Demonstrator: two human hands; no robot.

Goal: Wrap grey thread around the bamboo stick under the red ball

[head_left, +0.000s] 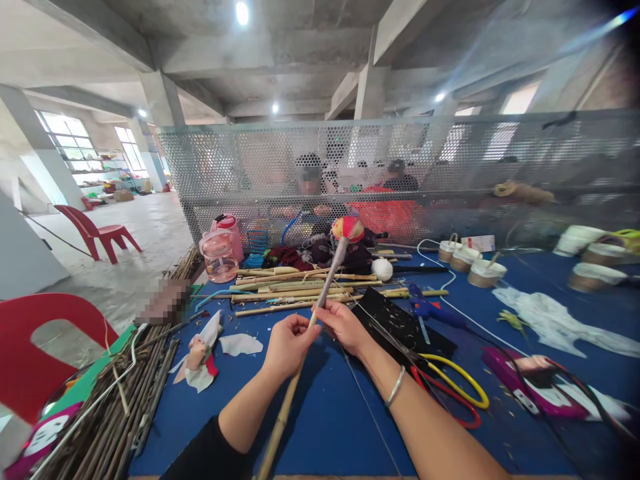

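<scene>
Both hands are on one long bamboo stick (286, 408) that slants up and away from me. My left hand (290, 341) is closed round its bare part. Just above, my right hand (341, 325) pinches the stick where a grey wrapping (332, 273) begins. A red and yellow ball-shaped head (349, 229) tops the stick. A thin thread (363, 393) runs from near my right hand down toward the table's front edge. Beside my right forearm lie large scissors with red and yellow handles (465, 383), their blades over a black cloth (400, 320).
Bamboo pieces (295, 288) lie across the blue table (320, 433). Brown twigs (120, 407) are piled at left, near red chairs (45, 340). A blue glue gun (435, 310), paper-covered cups (486, 272) and white scraps (545, 313) are at right. A perforated screen (240, 160) stands behind; people sit beyond it.
</scene>
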